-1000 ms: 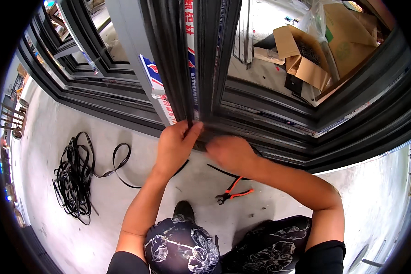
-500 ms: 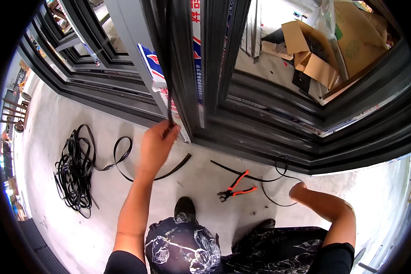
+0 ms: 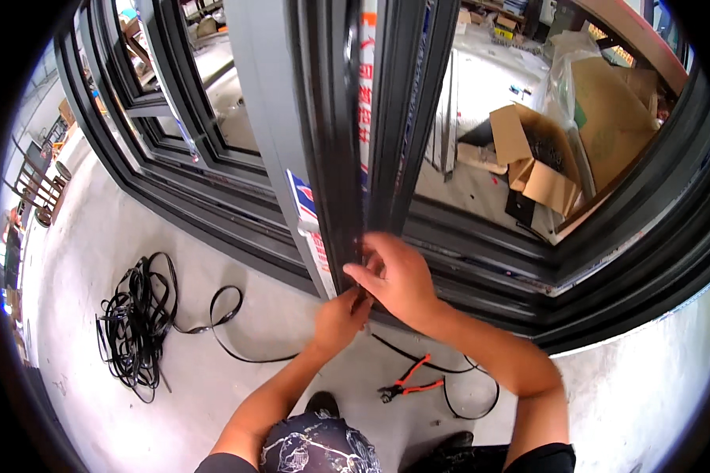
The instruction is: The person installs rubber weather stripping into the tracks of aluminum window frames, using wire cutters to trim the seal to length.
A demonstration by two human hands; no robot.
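Both my hands meet low on the upright post (image 3: pixel 331 173) of a dark grey window frame. A narrow black sealing strip (image 3: pixel 350 71) runs down this post. My left hand (image 3: pixel 341 322) is closed in a pinch at the strip's lower part, just beneath my right hand. With bent fingers and thumb, my right hand (image 3: pixel 398 280) grips the strip against the post; the exact contact is partly hidden. Red-handled pliers (image 3: pixel 409 384) lie on the floor beside a loose, curling length of black strip (image 3: pixel 446 398).
A tangled heap of black strip (image 3: pixel 138 323) lies on the floor at left, one end trailing toward my left arm. Other frame sections (image 3: pixel 205 209) stand left and right. Beyond the frame sits an open cardboard box (image 3: pixel 548 188). A wooden stool (image 3: pixel 43 189) is far left.
My right hand has come up from the floor at right to the post. My left hand has shifted lower on the post, beside it. The view has tilted upward.
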